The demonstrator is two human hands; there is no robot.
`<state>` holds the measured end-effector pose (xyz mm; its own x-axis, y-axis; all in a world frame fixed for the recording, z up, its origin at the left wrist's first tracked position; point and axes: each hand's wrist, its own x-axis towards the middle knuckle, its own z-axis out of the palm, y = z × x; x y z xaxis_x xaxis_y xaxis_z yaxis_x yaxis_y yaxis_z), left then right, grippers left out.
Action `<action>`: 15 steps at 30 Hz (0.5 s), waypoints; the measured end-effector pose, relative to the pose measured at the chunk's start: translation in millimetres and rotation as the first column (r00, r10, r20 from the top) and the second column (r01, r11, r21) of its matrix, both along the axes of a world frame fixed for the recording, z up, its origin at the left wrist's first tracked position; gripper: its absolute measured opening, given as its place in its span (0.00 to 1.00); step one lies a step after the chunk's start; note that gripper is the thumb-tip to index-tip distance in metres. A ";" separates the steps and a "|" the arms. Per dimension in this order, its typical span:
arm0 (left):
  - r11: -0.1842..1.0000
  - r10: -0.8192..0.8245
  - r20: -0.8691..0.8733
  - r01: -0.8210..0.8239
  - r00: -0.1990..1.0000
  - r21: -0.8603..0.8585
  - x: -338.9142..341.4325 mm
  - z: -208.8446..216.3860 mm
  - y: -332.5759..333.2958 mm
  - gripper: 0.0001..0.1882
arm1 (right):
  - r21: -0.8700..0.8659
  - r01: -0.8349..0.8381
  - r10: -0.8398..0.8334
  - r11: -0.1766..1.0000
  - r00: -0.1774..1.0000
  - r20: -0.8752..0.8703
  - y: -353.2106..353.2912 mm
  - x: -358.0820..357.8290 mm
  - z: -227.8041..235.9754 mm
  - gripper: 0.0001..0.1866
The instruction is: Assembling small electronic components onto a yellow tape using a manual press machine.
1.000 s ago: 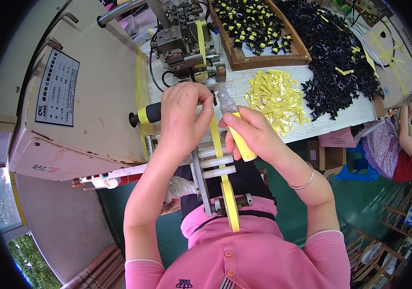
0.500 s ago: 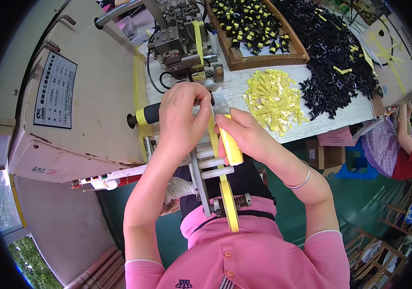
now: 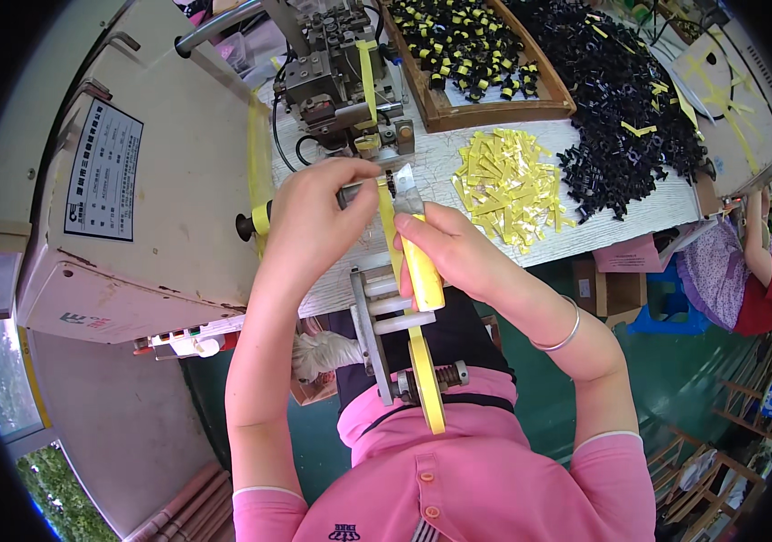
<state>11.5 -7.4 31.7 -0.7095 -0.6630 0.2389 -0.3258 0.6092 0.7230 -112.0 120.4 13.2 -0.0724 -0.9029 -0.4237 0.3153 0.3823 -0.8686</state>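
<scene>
My left hand [image 3: 318, 212] lies over a metal rod [image 3: 350, 192] whose black handle is mostly hidden behind it. Its thumb and forefinger are apart, the rod showing between them; the other fingers are hidden. At the rod's tip is a small black piece [image 3: 390, 184]. A yellow strip [image 3: 389, 221] runs from there down to a roll of yellow tape [image 3: 426, 384] on a metal roller stand [image 3: 371, 339] at my waist. Closed around the yellow handle [image 3: 423, 275] of a flat-bladed scraper is my right hand [image 3: 458, 244], holding the metal blade [image 3: 409, 200] beside the strip and rod tip.
Cut yellow strips [image 3: 508, 185] lie in a heap right of my hands. Beyond are a wooden tray [image 3: 494, 112] of black pieces with yellow bands and a large black pile [image 3: 616, 154]. A metal machine [image 3: 323, 90] stands ahead, a beige cabinet [image 3: 178, 181] left. Another person [image 3: 738, 271] is far right.
My left hand has drawn back leftward along the rod, and its thumb and forefinger have parted. The scraper stays by the rod tip, its handle shifted slightly left.
</scene>
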 end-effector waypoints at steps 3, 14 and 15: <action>0.998 -0.002 0.123 -0.006 0.992 0.070 -1.4 8.4 1.7 0.12 | -0.017 0.005 -0.005 1.000 1.000 -0.008 -0.1 1.3 0.2 0.20; 0.985 -0.043 0.141 0.019 0.989 0.170 3.7 11.7 -6.3 0.11 | 0.025 0.003 -0.004 1.000 0.999 0.034 -3.0 8.1 7.3 0.19; 0.974 -0.033 0.155 -0.003 0.987 0.227 3.0 14.1 -5.1 0.11 | 0.026 -0.010 0.009 1.000 1.000 0.028 -3.0 7.6 7.9 0.19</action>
<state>14.5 -12.5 45.8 -0.7365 -0.6757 -0.0307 -0.4382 0.4420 0.7827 -104.5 117.4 21.1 -0.0516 -0.8920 -0.4491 0.3350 0.4082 -0.8492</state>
